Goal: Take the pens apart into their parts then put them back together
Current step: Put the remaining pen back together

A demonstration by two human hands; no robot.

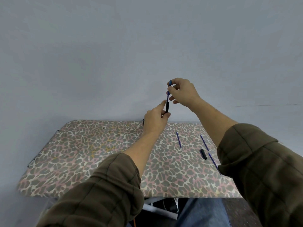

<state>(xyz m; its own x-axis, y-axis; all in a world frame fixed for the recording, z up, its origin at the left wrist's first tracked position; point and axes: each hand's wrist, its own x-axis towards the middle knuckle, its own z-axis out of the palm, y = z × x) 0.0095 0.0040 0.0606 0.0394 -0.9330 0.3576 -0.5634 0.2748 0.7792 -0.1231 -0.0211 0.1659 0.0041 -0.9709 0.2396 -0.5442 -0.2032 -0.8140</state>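
- Your left grip was closed round the lower end of a black barrel, held upright in the air above the far edge of the bench.
- Your right grip pinched a blue refill that stood partly inside the barrel's top. A blue end showed above the fingers.
- Loose parts lay on the right of the bench. Beside a second barrel lay two thin blue rods, near rod and low rod, the latter partly hidden by your right sleeve. A far rod lay apart to the left.
- Step in hand, as judged: refill and barrel were being parted or joined. The view did not show which.
- The next move called for a straight slide along the barrel's axis, with the left grip firm, so that the thin refill would not bend.
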